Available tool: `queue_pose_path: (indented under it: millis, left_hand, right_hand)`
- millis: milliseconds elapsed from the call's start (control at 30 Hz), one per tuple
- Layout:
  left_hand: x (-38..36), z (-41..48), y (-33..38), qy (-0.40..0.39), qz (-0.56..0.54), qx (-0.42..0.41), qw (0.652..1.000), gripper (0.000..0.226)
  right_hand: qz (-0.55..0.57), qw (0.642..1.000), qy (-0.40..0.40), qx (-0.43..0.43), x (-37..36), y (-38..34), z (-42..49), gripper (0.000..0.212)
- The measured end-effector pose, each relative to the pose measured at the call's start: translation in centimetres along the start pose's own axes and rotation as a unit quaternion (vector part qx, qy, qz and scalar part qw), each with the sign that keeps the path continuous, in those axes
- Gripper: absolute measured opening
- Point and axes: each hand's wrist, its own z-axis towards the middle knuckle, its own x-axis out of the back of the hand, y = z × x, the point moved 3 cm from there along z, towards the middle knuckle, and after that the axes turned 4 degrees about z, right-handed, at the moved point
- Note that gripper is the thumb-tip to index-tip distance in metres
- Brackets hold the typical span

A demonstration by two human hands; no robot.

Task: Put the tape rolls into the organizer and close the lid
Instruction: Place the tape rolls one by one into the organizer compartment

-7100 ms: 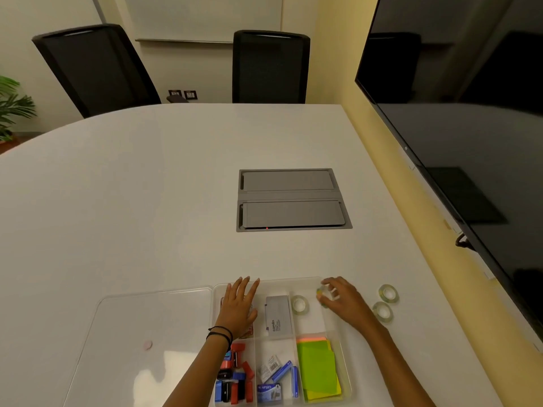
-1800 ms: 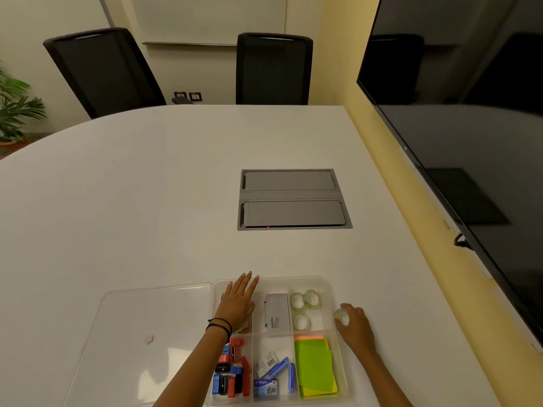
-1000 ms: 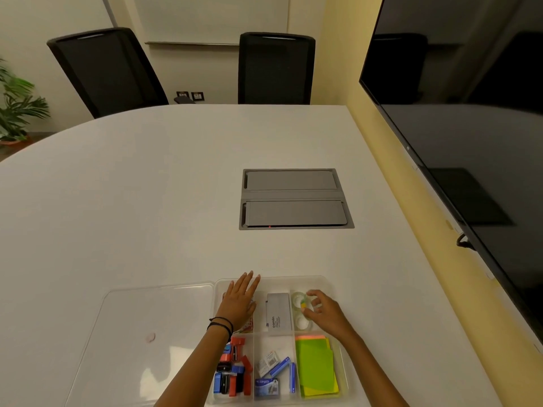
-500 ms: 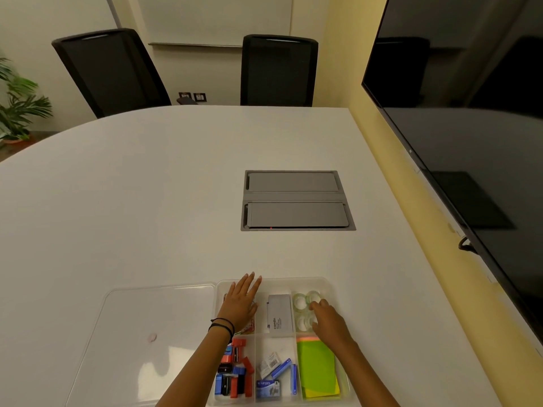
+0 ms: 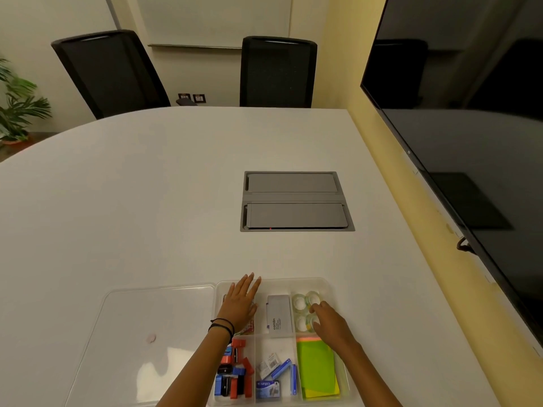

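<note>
A clear plastic organizer [image 5: 330,284] sits at the near edge of the white table. Its clear lid [image 5: 152,333] lies open flat to the left. Several clear tape rolls [image 5: 299,302] lie in the far right compartment. My right hand [image 5: 330,323] hovers over that compartment, fingers loosely curled above the rolls, and hides part of them. I cannot tell whether it touches a roll. My left hand [image 5: 239,304] rests flat, fingers spread, on the far left compartment.
Other compartments hold a grey box [image 5: 279,315], green and yellow sticky notes [image 5: 317,368], staple boxes [image 5: 270,377] and coloured clips [image 5: 233,374]. A grey cable hatch [image 5: 295,201] is set mid-table. A large dark screen [image 5: 470,142] hangs on the right wall. Two black chairs [image 5: 277,71] stand beyond the table.
My right hand brought the last tape roll from the table right of the organizer into the far right compartment and has drawn back slightly. The left hand stayed put.
</note>
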Motion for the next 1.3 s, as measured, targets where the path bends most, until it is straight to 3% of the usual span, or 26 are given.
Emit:
queue_pose_path:
  millis: [467, 700, 867, 1067, 1233, 1300]
  left_hand:
    - [0.3, 0.1, 0.1, -0.036, 0.026, 0.002, 0.999, 0.064]
    - [0.7, -0.1, 0.2, -0.056, 0.045, 0.011, 0.997, 0.066]
    - [1.0, 0.0, -0.1, -0.074, 0.086, 0.001, 0.994, 0.07]
    - [0.8, -0.1, 0.3, -0.077, 0.09, -0.004, 0.993, 0.07]
    - [1.0, -0.3, 0.7, -0.073, 0.087, -0.011, 0.993, 0.071]
    - [0.5, -0.5, -1.4, -0.084, 0.07, 0.024, 0.994, 0.07]
  right_hand:
    - [0.044, 0.996, -0.072, 0.03, 0.3, 0.6, -0.2, 0.039]
    - [0.066, 0.997, -0.011, 0.032, 1.4, -0.4, 0.7, 0.038]
    - [0.045, 0.997, -0.058, 0.027, 1.0, -1.4, 1.5, 0.049]
    - [0.046, 0.996, -0.064, 0.05, 0.3, -2.2, 2.3, 0.046]
    - [0.066, 0.996, 0.034, 0.045, 0.7, -1.9, 2.8, 0.041]
    - [0.052, 0.998, 0.012, 0.042, -0.6, -3.2, 5.2, 0.041]
